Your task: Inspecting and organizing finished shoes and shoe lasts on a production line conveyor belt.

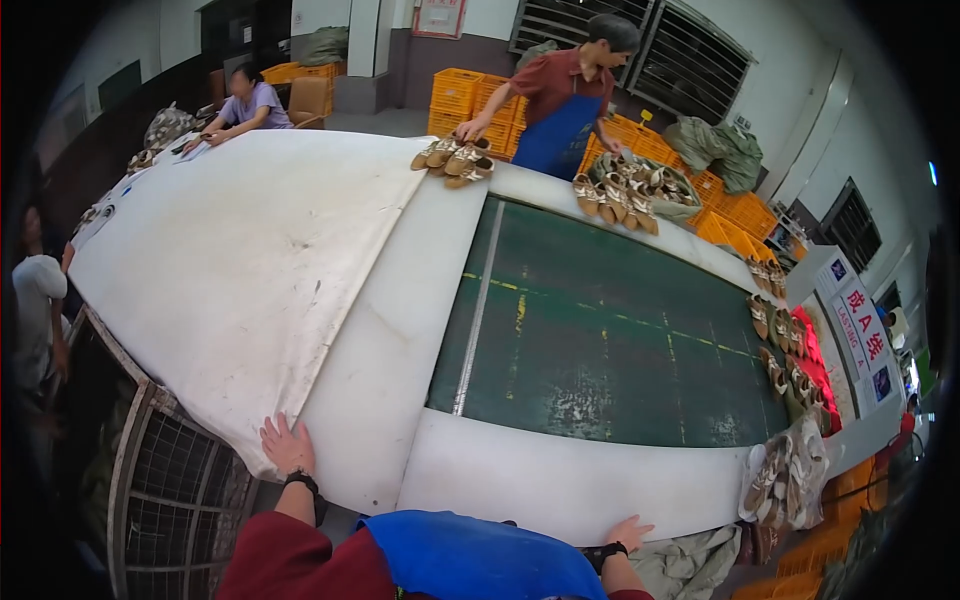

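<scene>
My left hand [288, 446] lies flat with fingers spread at the near edge of the white cloth cover [250, 240], where it meets the white tabletop [370, 400]. Resting on the table's near border, my right hand [630, 533] has its fingers stretched out and holds nothing. Ahead of me a dark green conveyor belt [610, 330] with worn yellow lines is set into the table. Close to my right hand, a clear plastic bag [790, 475] with pale shoes in it sits at the table's corner.
Across the table, a person in a blue apron [560, 130] reaches over brown-and-white shoes [460, 158]. More shoes [615, 200] line the far border, and several [785, 345] stand at the belt's right end. Orange crates [455, 100] are stacked behind. A wire cage [180, 500] stands at left.
</scene>
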Tool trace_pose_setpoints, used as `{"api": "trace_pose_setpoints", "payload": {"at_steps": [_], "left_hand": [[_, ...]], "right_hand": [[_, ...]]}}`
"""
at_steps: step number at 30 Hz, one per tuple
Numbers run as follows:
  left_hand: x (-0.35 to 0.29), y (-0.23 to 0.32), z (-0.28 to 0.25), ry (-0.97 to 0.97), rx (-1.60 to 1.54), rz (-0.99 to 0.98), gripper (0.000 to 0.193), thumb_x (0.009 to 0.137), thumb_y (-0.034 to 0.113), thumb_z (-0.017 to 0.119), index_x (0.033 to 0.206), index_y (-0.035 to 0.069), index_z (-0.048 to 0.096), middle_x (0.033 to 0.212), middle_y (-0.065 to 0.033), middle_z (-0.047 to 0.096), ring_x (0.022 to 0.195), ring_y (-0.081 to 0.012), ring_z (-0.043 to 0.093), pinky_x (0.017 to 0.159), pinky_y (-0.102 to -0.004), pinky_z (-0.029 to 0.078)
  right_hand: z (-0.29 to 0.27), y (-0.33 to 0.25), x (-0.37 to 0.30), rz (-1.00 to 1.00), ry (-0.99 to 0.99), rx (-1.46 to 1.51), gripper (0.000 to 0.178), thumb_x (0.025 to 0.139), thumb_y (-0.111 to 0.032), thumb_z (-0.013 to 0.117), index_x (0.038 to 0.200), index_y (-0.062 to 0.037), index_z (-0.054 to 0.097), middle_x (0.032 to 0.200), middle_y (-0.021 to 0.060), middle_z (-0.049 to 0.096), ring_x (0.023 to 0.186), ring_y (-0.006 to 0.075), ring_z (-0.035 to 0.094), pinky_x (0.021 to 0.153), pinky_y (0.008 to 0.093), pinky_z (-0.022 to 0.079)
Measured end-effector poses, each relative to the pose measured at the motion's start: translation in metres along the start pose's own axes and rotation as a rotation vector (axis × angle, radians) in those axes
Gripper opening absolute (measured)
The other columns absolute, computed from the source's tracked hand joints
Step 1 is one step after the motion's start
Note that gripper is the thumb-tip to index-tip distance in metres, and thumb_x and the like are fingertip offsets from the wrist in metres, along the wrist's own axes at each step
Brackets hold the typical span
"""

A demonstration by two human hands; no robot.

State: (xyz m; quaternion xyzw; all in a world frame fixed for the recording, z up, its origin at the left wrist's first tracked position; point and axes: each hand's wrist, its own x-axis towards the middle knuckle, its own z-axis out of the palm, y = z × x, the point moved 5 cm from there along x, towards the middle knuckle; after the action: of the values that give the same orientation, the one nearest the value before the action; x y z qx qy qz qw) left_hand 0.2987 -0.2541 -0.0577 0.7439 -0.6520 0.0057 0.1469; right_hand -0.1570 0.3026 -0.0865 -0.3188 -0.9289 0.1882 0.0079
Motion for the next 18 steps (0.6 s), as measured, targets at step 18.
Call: {"api": "trace_pose_setpoints", "payload": {"at_steps": [18], "left_hand": [[0.007, -0.007, 0.001, -0.008, 0.069, 0.112, 0.05, 0.088, 0.039, 0.049, 0.131, 0.015, 0.041, 0.138, -0.0145, 0.034, 0.127, -0.0361, 0.031, 0.102, -0.0454, 0.029]], "right_hand": [[0.009, 0.025, 0.008, -0.024, -0.147, 0.005, 0.075, 0.088, -0.048, 0.041, 0.144, -0.0109, 0.006, 0.128, 0.0413, 0.029, 0.107, 0.049, 0.047, 0.095, 0.0492, 0.037]]}}
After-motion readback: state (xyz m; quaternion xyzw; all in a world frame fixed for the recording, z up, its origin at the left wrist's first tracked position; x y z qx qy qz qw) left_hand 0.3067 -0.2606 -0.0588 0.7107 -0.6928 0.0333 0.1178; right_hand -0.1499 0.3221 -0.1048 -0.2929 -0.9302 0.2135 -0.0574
